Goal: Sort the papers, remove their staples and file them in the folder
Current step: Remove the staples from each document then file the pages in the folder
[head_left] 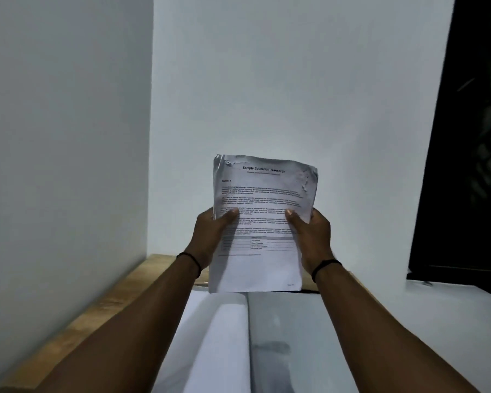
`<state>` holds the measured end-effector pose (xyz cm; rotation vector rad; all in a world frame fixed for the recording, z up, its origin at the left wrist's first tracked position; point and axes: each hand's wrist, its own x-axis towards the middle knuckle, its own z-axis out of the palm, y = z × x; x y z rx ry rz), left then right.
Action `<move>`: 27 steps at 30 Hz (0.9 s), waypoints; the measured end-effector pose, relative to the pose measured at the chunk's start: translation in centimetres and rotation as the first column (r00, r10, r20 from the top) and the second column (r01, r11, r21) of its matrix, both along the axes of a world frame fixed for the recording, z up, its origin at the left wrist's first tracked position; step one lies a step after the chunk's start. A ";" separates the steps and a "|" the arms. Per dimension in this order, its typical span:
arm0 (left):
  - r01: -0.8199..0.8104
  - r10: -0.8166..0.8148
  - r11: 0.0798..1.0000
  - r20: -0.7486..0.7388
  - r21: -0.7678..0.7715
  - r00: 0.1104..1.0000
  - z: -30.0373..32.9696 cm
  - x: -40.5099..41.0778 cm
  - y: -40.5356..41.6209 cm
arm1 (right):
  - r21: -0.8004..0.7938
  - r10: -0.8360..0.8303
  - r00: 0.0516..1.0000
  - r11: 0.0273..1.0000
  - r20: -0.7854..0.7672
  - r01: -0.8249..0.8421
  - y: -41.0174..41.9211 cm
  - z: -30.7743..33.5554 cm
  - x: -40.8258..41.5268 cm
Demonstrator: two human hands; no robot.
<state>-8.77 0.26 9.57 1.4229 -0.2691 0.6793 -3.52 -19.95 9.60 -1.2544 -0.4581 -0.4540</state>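
A stack of printed papers (262,191), headed "Sample Education Transcript", is held upright in front of the wall. Its top corners are crumpled and torn. My left hand (210,236) grips the stack's left edge, thumb on the front page. My right hand (312,236) grips the right edge the same way. Below the stack an open folder (281,336) lies flat, with a white sheet (219,336) on its left half and a glossy grey pocket on its right half. No staple is visible from here.
The folder lies on a wooden table (102,313) pushed into a corner of white walls. A dark window or curtain (471,137) fills the right side. A white surface (451,307) lies to the right of the folder.
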 end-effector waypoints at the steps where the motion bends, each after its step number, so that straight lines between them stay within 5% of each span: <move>1: 0.013 -0.013 1.000 -0.027 0.007 1.000 -1.0 0.6 -0.9 | 0.000 -0.001 1.000 1.000 -0.013 0.001 -0.9 -0.5 0.3; 12: 0.042 -0.041 0.999 -0.181 0.003 0.983 -6.7 6.3 -5.4 | -0.351 -0.007 0.954 0.931 -0.299 -0.103 -8.6 -12.0 3.6; 17: 0.042 -0.016 0.992 -0.213 0.119 0.977 -6.6 9.0 -5.7 | -0.244 -0.014 0.942 0.967 -0.336 -0.073 -9.5 -11.2 6.7; 22: -0.023 0.187 0.882 -0.306 0.470 0.934 -12.0 10.5 -6.0 | -0.223 -0.042 0.907 0.973 -0.420 -0.058 -10.1 -14.3 8.1; 27: -0.018 0.225 0.865 -0.357 0.501 0.907 -14.7 10.7 -5.6 | -0.282 -0.127 0.912 0.959 -0.390 0.013 -9.7 -15.6 8.1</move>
